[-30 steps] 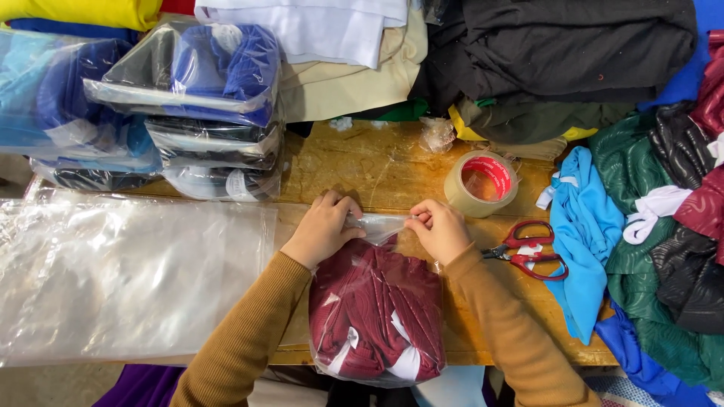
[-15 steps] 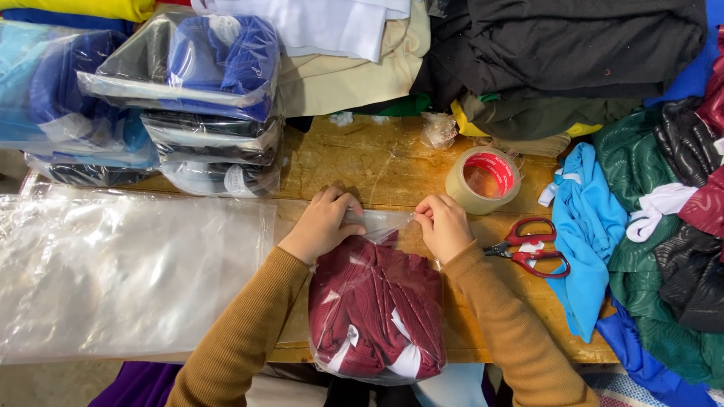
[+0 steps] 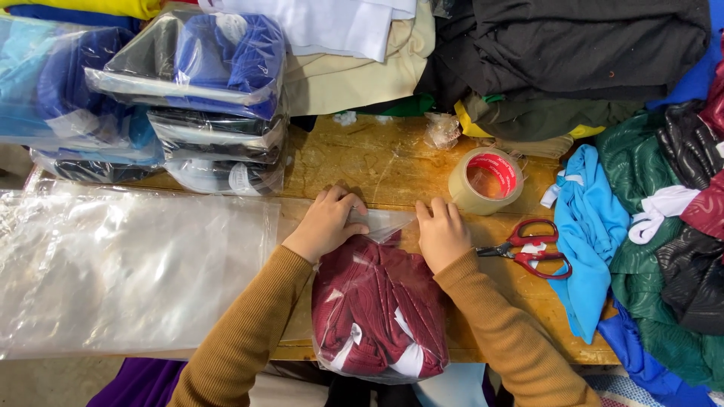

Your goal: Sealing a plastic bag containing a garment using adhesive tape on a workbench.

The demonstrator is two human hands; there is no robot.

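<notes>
Head view looks straight down on a wooden table (image 3: 377,162) crowded with clothing. Both hands rest at the top end of a clear bag (image 3: 377,316) stuffed with a folded maroon garment with white trim; the bag lies on the table's near edge, between the two mustard sleeves (image 3: 249,339), its lower end hanging just over that edge. The left hand (image 3: 326,222) lies on the bag's upper left corner, fingers curled and pinching the plastic flap (image 3: 381,221) against the table. The right hand (image 3: 442,234) lies flat, palm down, fingers together, pressing the upper right corner of the same bag; it is not closed around anything. The flap stretches between the two hands. Just right of the right hand lie red scissors (image 3: 532,249), blades pointing at the wrist, close but apart from it. Above the scissors stands a tape roll (image 3: 485,179) with a red core, near the right fingertips but not touching. A crumpled scrap of plastic (image 3: 442,130) sits further back. To the left, a stack of empty clear bags (image 3: 128,271) lies flat, reaching almost to the left forearm. Behind it is a pile of packed bags (image 3: 188,90) holding blue and dark garments. On the right lies a heap of loose clothes (image 3: 648,226) in light blue, green, black and maroon; black and cream fabric (image 3: 558,53) is piled at the back.
</notes>
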